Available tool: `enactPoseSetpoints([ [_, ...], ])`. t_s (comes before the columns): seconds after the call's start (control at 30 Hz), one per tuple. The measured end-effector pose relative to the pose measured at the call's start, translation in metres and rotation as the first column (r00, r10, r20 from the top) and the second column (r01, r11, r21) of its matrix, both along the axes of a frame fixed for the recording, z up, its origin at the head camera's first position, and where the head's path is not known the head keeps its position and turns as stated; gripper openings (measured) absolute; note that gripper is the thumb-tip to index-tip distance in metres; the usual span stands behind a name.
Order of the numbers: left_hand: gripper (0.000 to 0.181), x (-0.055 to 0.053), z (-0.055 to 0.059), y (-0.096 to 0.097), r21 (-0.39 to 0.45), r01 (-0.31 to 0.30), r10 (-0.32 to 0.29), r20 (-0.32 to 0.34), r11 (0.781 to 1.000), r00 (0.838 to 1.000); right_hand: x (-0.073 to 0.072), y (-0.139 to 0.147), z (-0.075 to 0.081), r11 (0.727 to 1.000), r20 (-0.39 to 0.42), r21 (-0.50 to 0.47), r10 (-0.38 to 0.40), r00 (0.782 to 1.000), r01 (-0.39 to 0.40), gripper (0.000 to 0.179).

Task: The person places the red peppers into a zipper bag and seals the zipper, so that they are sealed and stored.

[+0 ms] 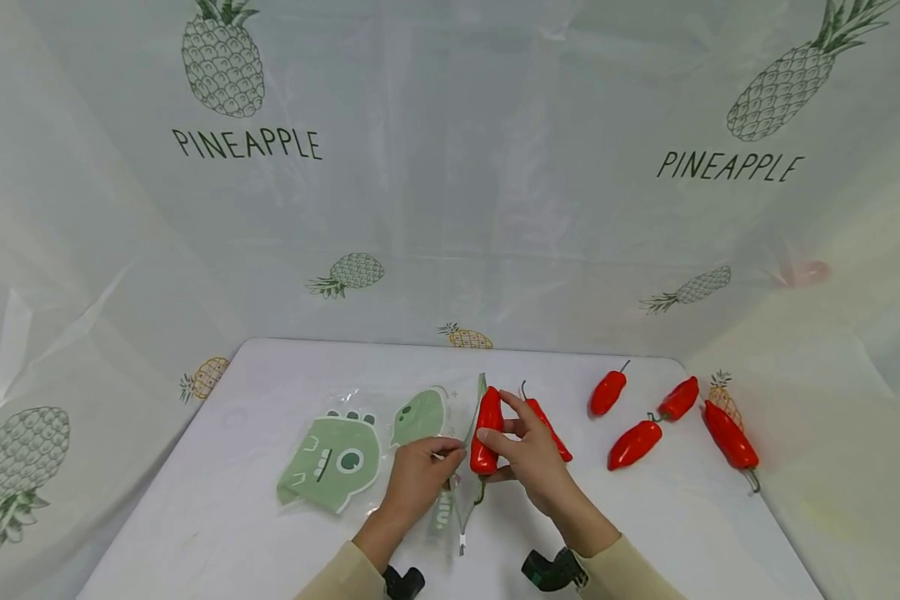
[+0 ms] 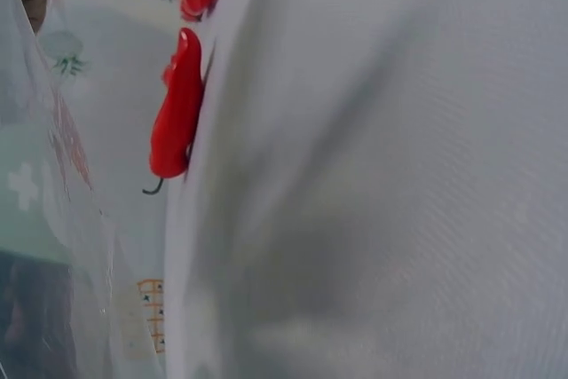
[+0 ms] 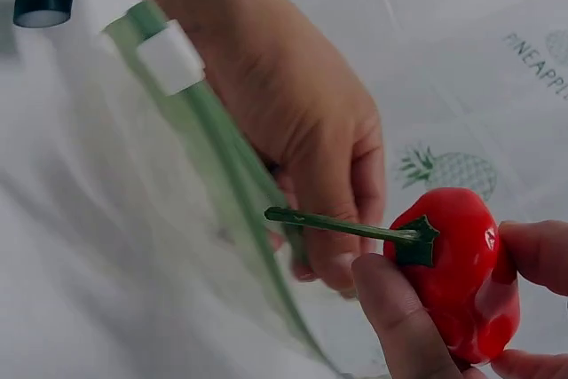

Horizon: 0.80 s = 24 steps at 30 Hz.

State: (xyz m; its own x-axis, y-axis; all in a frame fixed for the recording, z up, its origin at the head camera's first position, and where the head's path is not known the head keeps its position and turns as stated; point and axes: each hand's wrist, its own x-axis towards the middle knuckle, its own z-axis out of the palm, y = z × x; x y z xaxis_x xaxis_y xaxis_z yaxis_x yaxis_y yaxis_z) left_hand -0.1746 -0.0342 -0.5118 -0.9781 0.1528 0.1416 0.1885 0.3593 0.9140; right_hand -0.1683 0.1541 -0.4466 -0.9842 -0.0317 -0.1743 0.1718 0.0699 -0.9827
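A clear zip bag [image 1: 330,467] printed with green dinosaurs lies on the table, its mouth spread apart toward the right. My left hand [image 1: 422,473] pinches one side of that mouth. In the right wrist view the bag's green zip strip [image 3: 240,175] carries a white slider [image 3: 171,58], beside the left hand [image 3: 311,130]. Thumb and fingers of my right hand [image 1: 532,462] grip a red pepper [image 1: 487,429], green stem toward me, right at the bag's mouth. Another red pepper [image 1: 551,433] lies just behind the right hand, partly covered by it.
Several more red peppers lie on the right of the white table [image 1: 217,467], among them one pepper [image 1: 607,393] toward the back and one [image 1: 731,435] at the right edge. A pineapple-printed sheet [image 1: 450,183] encloses the table at the back and sides.
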Motion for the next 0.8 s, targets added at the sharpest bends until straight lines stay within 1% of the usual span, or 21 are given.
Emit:
enactPoseSetpoints([
  [0.13, 0.019, 0.001, 0.002, 0.001, 0.008, -0.012, 0.012, 0.001, 1.000, 1.000, 0.001, -0.002, -0.005, 1.000, 0.023, 0.016, 0.016, 1.000, -0.016, 0.082],
  [0.23, 0.019, 0.000, 0.005, 0.000, 0.033, -0.024, 0.024, -0.007, 0.999, 1.000, 0.003, -0.002, -0.006, 0.999, 0.029, 0.040, 0.033, 0.999, -0.034, 0.084],
  [0.33, 0.018, -0.001, 0.009, 0.000, 0.052, -0.038, 0.039, -0.019, 0.998, 0.999, 0.004, -0.003, -0.007, 0.996, 0.019, 0.073, 0.045, 0.999, -0.046, 0.086],
  [0.53, 0.019, -0.001, 0.018, -0.001, 0.042, -0.053, 0.055, -0.037, 0.998, 0.998, 0.004, -0.004, -0.006, 0.986, -0.021, 0.136, 0.101, 0.995, -0.097, 0.088],
  [0.67, 0.018, 0.001, 0.021, -0.001, 0.067, -0.041, 0.044, -0.052, 0.997, 0.998, 0.000, -0.004, -0.006, 0.980, -0.009, 0.145, 0.136, 0.991, -0.134, 0.086],
  [0.8, 0.018, 0.004, 0.024, -0.002, 0.109, 0.006, -0.003, -0.034, 0.994, 0.999, -0.007, -0.002, -0.007, 0.982, 0.026, 0.138, 0.127, 0.992, -0.130, 0.085],
])
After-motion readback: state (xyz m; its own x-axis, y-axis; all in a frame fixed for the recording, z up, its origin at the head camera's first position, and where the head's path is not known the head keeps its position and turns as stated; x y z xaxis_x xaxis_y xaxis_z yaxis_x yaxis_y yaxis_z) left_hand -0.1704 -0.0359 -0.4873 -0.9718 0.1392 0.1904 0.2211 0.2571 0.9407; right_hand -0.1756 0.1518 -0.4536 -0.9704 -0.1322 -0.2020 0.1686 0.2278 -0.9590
